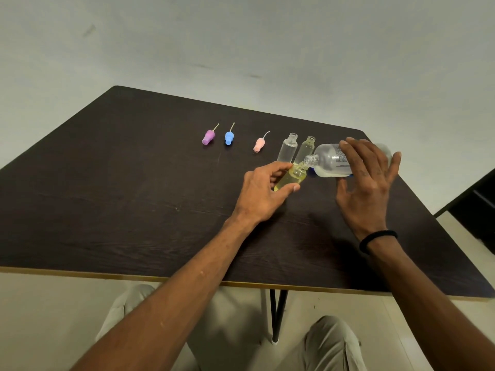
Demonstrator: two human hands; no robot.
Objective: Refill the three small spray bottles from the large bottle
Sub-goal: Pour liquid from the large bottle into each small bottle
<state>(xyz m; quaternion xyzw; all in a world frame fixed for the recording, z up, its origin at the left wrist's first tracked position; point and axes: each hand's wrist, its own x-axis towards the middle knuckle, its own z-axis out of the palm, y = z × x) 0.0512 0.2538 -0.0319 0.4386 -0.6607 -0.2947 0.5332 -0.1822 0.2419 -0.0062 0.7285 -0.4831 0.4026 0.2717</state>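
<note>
Your left hand [263, 190] fingers clamp the small clear yellow-filled bottle [290, 178]; your right hand [368, 180] fingers wrap the large tilted translucent bottle [330, 160], mouths touching.

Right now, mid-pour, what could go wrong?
1. The large bottle is tipped nearly flat, its mouth at the narrow neck of the small bottle; liquid could miss and spill on the table.
2. The left hand holds that bottle tilted; overfilling could run over the fingers.

dark table [134, 199], black wristband [377, 240], pale wall [241, 36].
</note>
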